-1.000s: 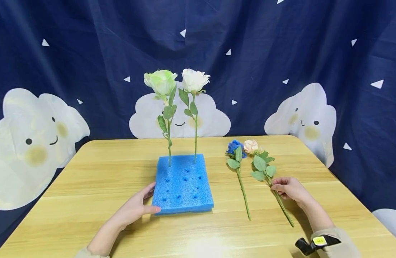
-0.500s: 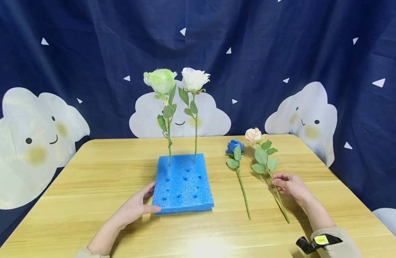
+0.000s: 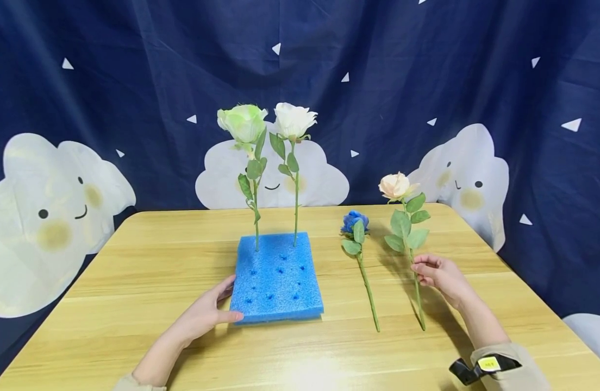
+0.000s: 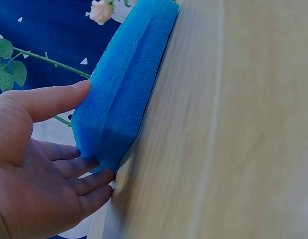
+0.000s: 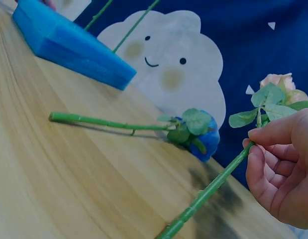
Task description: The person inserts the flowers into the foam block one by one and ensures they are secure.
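Observation:
My right hand [image 3: 443, 279] pinches the green stem of a pale pink artificial rose [image 3: 397, 186] between thumb and fingers. This rose tilts up with its bloom raised, and the stem's lower end is close over the table. My left hand [image 3: 202, 315] rests against the left side of a blue foam block [image 3: 277, 282], thumb at its near corner, fingers extended along the side in the left wrist view. A green-white rose [image 3: 243, 124] and a white rose [image 3: 295, 120] stand upright in the block's far part. Several small holes dot the block's top.
A blue rose [image 3: 355, 222] lies on the wooden table [image 3: 148, 260] between the block and my right hand, stem toward me. Behind the table hangs a dark blue curtain [image 3: 378, 43] with smiling clouds.
My right hand has lifted the pink rose's bloom off the table and tilted it more upright; its stem end has swung left. The left hand and the foam block have stayed put.

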